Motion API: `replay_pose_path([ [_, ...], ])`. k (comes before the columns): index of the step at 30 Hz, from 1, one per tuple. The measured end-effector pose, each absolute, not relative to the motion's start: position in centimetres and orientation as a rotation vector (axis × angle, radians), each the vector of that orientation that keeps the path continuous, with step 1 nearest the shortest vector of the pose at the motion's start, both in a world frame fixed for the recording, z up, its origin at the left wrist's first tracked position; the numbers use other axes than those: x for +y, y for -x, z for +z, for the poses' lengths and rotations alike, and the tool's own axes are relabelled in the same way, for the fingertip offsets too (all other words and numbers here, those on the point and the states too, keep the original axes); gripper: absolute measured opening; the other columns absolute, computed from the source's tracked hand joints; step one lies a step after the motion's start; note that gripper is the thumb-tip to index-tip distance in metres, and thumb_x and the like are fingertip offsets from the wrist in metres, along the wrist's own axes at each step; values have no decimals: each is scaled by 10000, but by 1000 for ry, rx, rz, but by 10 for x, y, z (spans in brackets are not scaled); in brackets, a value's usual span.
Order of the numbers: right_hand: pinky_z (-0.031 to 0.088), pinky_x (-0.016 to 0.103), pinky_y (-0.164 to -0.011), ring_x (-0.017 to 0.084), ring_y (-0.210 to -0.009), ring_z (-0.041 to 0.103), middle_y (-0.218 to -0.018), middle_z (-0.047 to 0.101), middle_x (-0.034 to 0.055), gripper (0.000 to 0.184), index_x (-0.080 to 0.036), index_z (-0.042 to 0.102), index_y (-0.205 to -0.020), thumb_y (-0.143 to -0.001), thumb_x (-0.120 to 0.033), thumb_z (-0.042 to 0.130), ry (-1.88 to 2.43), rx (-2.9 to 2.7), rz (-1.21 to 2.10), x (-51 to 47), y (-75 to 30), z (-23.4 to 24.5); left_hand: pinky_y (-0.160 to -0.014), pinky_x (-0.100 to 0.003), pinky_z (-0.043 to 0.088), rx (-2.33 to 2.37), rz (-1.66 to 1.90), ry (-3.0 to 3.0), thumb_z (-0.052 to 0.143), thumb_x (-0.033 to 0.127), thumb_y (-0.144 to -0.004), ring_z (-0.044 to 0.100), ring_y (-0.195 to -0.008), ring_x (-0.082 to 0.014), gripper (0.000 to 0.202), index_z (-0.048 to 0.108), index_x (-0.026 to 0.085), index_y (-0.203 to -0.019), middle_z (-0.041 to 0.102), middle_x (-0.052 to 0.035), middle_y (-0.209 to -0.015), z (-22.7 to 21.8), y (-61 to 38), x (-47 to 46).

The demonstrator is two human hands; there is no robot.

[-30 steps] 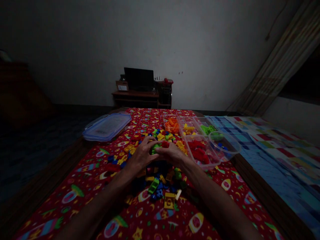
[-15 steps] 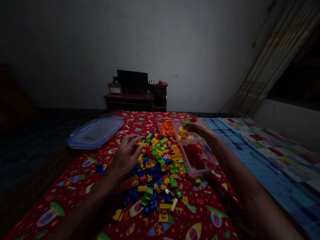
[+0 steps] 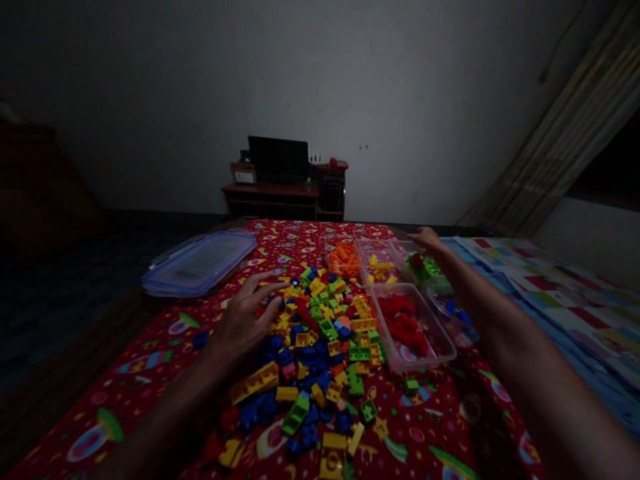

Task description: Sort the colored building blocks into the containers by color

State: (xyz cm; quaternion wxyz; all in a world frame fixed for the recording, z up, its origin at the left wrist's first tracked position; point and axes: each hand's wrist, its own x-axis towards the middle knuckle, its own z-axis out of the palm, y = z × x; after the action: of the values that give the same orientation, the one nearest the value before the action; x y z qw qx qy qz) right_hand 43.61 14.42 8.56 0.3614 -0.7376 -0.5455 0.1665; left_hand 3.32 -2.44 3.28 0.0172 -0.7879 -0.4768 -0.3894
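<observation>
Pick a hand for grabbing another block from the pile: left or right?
Left, I'd say. The left hand is at the left edge of the pile, partly open, with no block visible in its grasp. The right hand is stretched out near the green blocks, farther from the pile.

My two hands are bare, and so are the wrists and as much of my forearms as shows. My left hand (image 3: 247,313) has long, slender fingers that taper towards the tips, a distinct thumb, and a back that broadens over the knuckles. Its wrist is narrow, and my left forearm (image 3: 183,393) widens gently from there, its lower part sinking into shadow so that the outline blurs. My right hand (image 3: 426,239) looks small and dim, and I cannot make out its fingers one by one. My right forearm (image 3: 520,347) is lean at the wrist and grows much thicker farther up, with a smooth contour. My fingernails are too dark to tell.
</observation>
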Motion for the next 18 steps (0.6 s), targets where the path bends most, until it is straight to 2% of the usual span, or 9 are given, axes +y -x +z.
replay_pose_path([
  [4, 527, 267, -616, 139, -694, 612, -858, 654, 109, 287, -83, 597, -1086, -811, -157, 571, 1714, -1426, 687, 129, -390, 97, -798, -364, 547, -1503, -1194, 2462, 423, 363, -883, 539, -1116, -257, 336, 644, 196, -1073, 523, -104, -1219, 34, -26, -21],
  [8, 512, 253, -625, 123, -655, 611, -749, 642, 70, 198, -88, 647, -959, -823, -137, 511, 1435, -1731, 832, 93, -345, 95, -918, -425, 497, -1509, -1163, 2448, 415, 364, -878, 512, -1159, -265, 330, 645, 218, -1062, 539, -87, -1214, 33, -14, -15],
  [12, 458, 258, -621, 129, -631, 580, -696, 633, 42, 155, -120, 667, -854, -798, -148, 525, 1329, -2243, 602, 47, -316, 78, -994, -467, 433, -1536, -1153, 2419, 394, 365, -875, 508, -1168, -267, 334, 650, 211, -1022, 551, -91, -1210, 33, -3, -9],
  [16, 417, 268, -679, 165, -776, 573, -865, 641, 89, 164, -125, 641, -939, -810, -168, 550, 1354, -2597, 211, 4, -300, 56, -978, -475, 445, -1542, -1141, 2428, 388, 376, -870, 516, -1152, -270, 351, 650, 193, -1013, 555, -99, -1209, 35, -1, -9],
  [18, 409, 276, -725, 178, -836, 568, -915, 635, 111, 173, -113, 626, -972, -833, -179, 546, 1391, -2672, 129, -8, -295, 45, -977, -478, 447, -1523, -1144, 2432, 387, 377, -869, 524, -1139, -268, 351, 654, 192, -1003, 558, -99, -1204, 36, -4, -11],
])
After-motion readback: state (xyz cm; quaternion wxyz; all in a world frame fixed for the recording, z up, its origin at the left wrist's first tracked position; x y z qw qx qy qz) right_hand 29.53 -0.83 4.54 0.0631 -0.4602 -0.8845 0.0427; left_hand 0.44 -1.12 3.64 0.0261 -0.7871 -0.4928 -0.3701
